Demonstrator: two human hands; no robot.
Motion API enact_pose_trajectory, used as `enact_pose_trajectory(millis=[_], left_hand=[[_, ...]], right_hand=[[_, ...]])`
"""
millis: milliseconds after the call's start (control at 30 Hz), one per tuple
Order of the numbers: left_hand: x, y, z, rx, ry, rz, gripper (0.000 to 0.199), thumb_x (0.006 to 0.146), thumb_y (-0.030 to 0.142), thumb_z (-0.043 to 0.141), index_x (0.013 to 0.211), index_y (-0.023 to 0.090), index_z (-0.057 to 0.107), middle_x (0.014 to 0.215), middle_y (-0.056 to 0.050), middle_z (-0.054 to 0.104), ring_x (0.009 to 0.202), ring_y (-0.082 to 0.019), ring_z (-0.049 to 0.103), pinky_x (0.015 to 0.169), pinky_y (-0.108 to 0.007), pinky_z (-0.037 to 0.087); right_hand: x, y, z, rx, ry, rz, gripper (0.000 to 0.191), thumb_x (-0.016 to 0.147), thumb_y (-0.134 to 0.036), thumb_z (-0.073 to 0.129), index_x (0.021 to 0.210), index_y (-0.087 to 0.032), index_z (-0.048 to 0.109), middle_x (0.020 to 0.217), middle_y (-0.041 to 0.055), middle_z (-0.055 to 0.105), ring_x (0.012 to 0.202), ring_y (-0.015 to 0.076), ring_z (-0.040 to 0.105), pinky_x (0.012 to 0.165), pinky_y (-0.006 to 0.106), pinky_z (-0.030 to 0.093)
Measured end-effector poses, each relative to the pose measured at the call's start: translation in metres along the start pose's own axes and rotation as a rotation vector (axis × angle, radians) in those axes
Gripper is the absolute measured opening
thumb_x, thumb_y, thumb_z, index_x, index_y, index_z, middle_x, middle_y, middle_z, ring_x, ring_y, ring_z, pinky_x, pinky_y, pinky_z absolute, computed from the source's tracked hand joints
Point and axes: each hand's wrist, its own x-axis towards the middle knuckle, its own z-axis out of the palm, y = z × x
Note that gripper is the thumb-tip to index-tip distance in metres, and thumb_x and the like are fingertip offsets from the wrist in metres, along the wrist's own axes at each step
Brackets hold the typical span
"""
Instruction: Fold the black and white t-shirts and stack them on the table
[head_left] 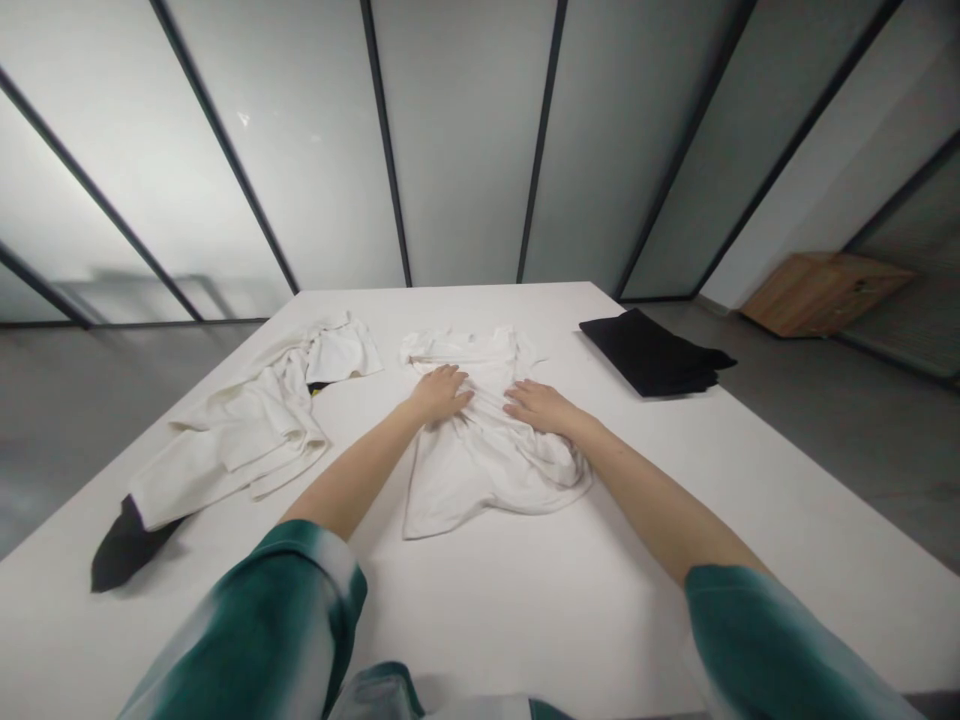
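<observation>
A white T-shirt (469,480) lies spread but wrinkled on the white table (480,610), its collar toward the far side. My left hand (441,393) rests flat on the shirt's upper middle, and my right hand (540,407) lies flat on it a little to the right, fingers pointing toward each other. Neither hand grips the cloth. Left of the shirt lies a crumpled white garment (240,425), with a dark cloth (126,548) poking out from under its near end.
A folded black garment (652,354) lies near the far right table edge. Beyond the table are a grey floor (862,440), dark-framed frosted glass panels (465,150) and a low wooden box (821,293). My green-and-white sleeves (255,625) enter from the bottom.
</observation>
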Motion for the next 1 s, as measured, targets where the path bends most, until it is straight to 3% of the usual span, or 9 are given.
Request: enact_pose_trajectory(millis=[100,200,333,500,633,767,833,933,1000], left_hand=[[-0.005,-0.002,0.013,0.002,-0.099,-0.074,0.066,0.098,0.058,0.029,0.152,0.021,0.037,0.162,-0.012,0.028,0.150,-0.029,0.025,0.118,-0.047,0.025],[-0.007,-0.012,0.017,-0.004,-0.100,-0.152,0.073,0.098,0.062,0.024,0.157,0.019,0.027,0.165,-0.013,0.017,0.152,-0.031,0.013,0.120,-0.047,0.020],[-0.009,-0.024,0.013,-0.002,-0.112,-0.175,0.081,0.095,0.068,0.025,0.157,0.016,0.025,0.165,-0.017,0.012,0.152,-0.035,0.013,0.119,-0.046,0.020],[-0.032,-0.031,0.010,0.042,-0.146,-0.134,0.087,0.091,0.073,0.031,0.157,0.016,0.027,0.164,-0.018,0.018,0.149,-0.038,0.023,0.118,-0.045,0.023],[-0.053,-0.039,-0.002,0.057,-0.169,-0.057,0.086,0.087,0.075,0.040,0.151,0.018,0.039,0.160,-0.017,0.033,0.146,-0.037,0.031,0.115,-0.045,0.028],[-0.052,-0.040,-0.026,0.077,-0.163,-0.067,0.065,0.095,0.065,0.032,0.125,0.016,0.062,0.126,-0.016,0.066,0.122,-0.030,0.059,0.112,-0.047,0.032],[-0.043,-0.034,-0.031,0.116,-0.080,-0.090,0.056,0.097,0.058,0.033,0.115,0.015,0.065,0.112,-0.015,0.071,0.115,-0.029,0.062,0.111,-0.047,0.033],[-0.027,-0.017,-0.024,0.118,0.038,-0.011,0.045,0.096,0.049,0.043,0.121,0.016,0.062,0.125,-0.016,0.065,0.124,-0.028,0.056,0.107,-0.040,0.038],[-0.018,-0.008,-0.012,0.069,0.034,0.063,0.048,0.096,0.048,0.043,0.132,0.018,0.056,0.142,-0.014,0.055,0.135,-0.026,0.046,0.110,-0.037,0.036]], right_hand=[[-0.003,0.011,0.003,-0.013,-0.056,0.151,0.060,0.100,-0.051,0.033,0.145,-0.015,0.049,0.155,0.0195,0.039,0.143,0.0301,0.038,0.112,0.044,0.035],[-0.006,0.026,0.002,-0.019,-0.064,0.283,0.059,0.100,-0.053,0.032,0.143,-0.017,0.050,0.156,0.0184,0.039,0.143,0.0316,0.038,0.110,0.049,0.036],[-0.007,0.040,-0.002,-0.055,-0.072,0.341,0.060,0.098,-0.053,0.036,0.142,-0.015,0.050,0.155,0.0211,0.039,0.140,0.0353,0.040,0.106,0.053,0.038],[-0.015,0.049,0.002,-0.063,-0.090,0.232,0.061,0.093,-0.056,0.045,0.140,-0.018,0.054,0.153,0.0186,0.043,0.139,0.0329,0.042,0.110,0.048,0.035],[-0.031,0.056,0.001,0.025,-0.038,0.125,0.068,0.087,-0.058,0.057,0.142,-0.019,0.054,0.155,0.0157,0.042,0.141,0.0323,0.040,0.113,0.043,0.033],[-0.030,0.057,-0.018,0.030,-0.070,0.209,0.057,0.084,-0.060,0.060,0.123,-0.020,0.068,0.128,0.0139,0.067,0.118,0.0322,0.062,0.101,0.038,0.044],[-0.019,0.051,-0.026,-0.006,-0.036,0.248,0.051,0.090,-0.057,0.052,0.117,-0.019,0.071,0.119,0.0149,0.071,0.112,0.0314,0.064,0.097,0.038,0.045],[0.002,0.037,-0.024,-0.018,0.062,0.187,0.050,0.095,-0.049,0.047,0.129,-0.016,0.064,0.136,0.0171,0.061,0.126,0.0295,0.056,0.104,0.038,0.040],[0.012,0.027,-0.013,-0.006,0.067,0.152,0.056,0.095,-0.048,0.047,0.139,-0.015,0.055,0.150,0.0172,0.048,0.138,0.0285,0.045,0.111,0.038,0.035]])
